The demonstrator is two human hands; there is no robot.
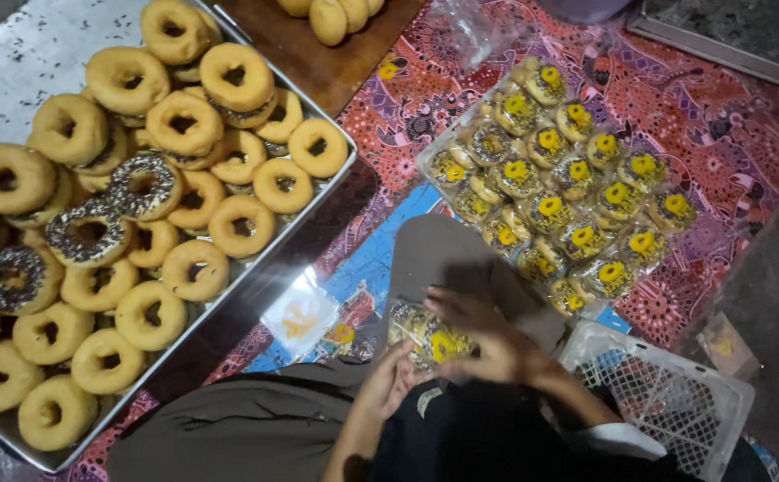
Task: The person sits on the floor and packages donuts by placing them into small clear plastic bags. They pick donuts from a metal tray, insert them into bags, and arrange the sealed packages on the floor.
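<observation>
Two hands worked a clear packet of doughnuts over the lap, just beside a big metal tray.

The left hand [388, 379] was curled with its fingers closed against the near edge of the clear plastic packet [427, 337], which held small doughnuts with yellow stickers; the right hand [488, 337] lay over the packet's far side, fingers bent and gripping it. The packet sat well to the right of the metal tray [24, 451], above the person's dark lap. The tray was piled with plain ring doughnuts [195, 268], and a few chocolate-sprinkled ones [144, 185] lay among them toward its left. Further right of the tray, a cluster of finished packets [561, 187] lay on the patterned red cloth [720, 134]. A white plastic basket [666, 397] stood just right of the hands, and a loose empty clear bag [298, 317] lay between tray and hands.
</observation>
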